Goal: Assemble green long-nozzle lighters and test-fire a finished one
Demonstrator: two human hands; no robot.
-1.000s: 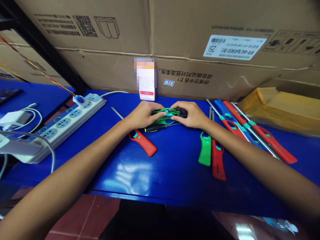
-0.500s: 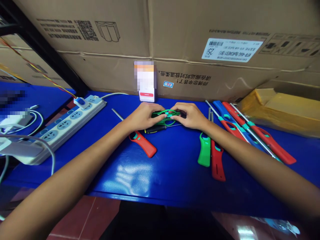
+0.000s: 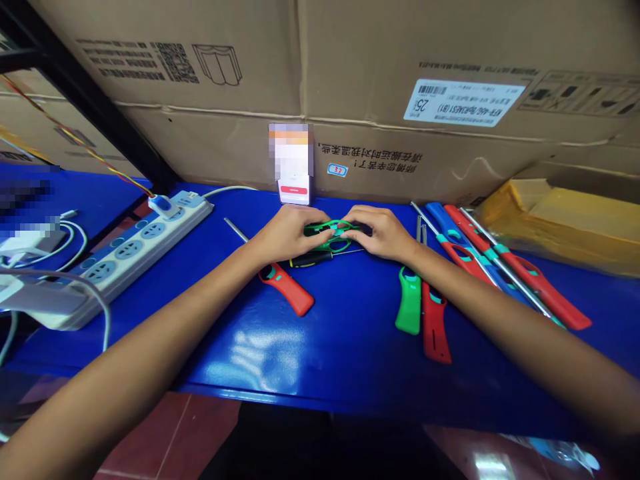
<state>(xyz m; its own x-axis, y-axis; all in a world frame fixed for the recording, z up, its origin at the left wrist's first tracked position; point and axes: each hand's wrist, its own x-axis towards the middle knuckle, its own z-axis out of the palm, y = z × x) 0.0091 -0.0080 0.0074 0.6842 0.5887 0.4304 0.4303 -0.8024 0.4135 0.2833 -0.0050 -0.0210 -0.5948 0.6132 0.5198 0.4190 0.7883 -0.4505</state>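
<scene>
My left hand (image 3: 287,235) and my right hand (image 3: 383,231) meet near the back of the table, both closed on a green lighter casing (image 3: 342,243). Both thumbs press at a small turquoise part in its middle; fingers hide the casing's ends. Just below it lies a screwdriver (image 3: 311,259) with a black and yellow handle, its shaft pointing right. A red long-nosed lighter (image 3: 290,293) rests under my left wrist. Beside my right forearm are a green lighter (image 3: 409,310) and another red lighter (image 3: 436,333), side by side.
A lit phone (image 3: 295,180) leans on a large cardboard box (image 3: 360,80) behind. The power strip (image 3: 130,248) with cables stands at left. Several red and blue lighters (image 3: 560,297) lie at right, before a yellow-brown package (image 3: 575,227). The blue table's front edge (image 3: 260,398) is near me.
Both hands stay in nearly the same place on the green casing. My left thumb has shifted very slightly to the right.
</scene>
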